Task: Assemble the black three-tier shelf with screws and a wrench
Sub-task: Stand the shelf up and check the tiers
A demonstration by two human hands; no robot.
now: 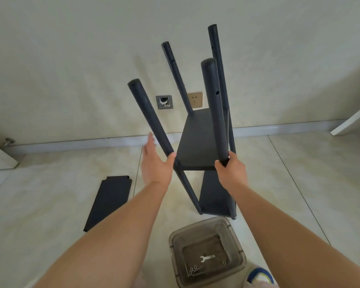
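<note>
Wrench (206, 258) and screws (193, 270) are waiting in the bin (233, 229); right hand (230, 170) is gripping a post (213, 109), left hand (155, 163) is bracing open; two boards are fitted on the shelf (197, 142), the third board (109, 201) is lying loose.

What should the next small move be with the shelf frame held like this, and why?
Probably set the frame steady, then reach the left hand for the loose shelf panel on the floor. Two tiers are fitted, and the post tops show empty holes. The right hand grips the near post; the wrench and screws lie in the container.
</note>
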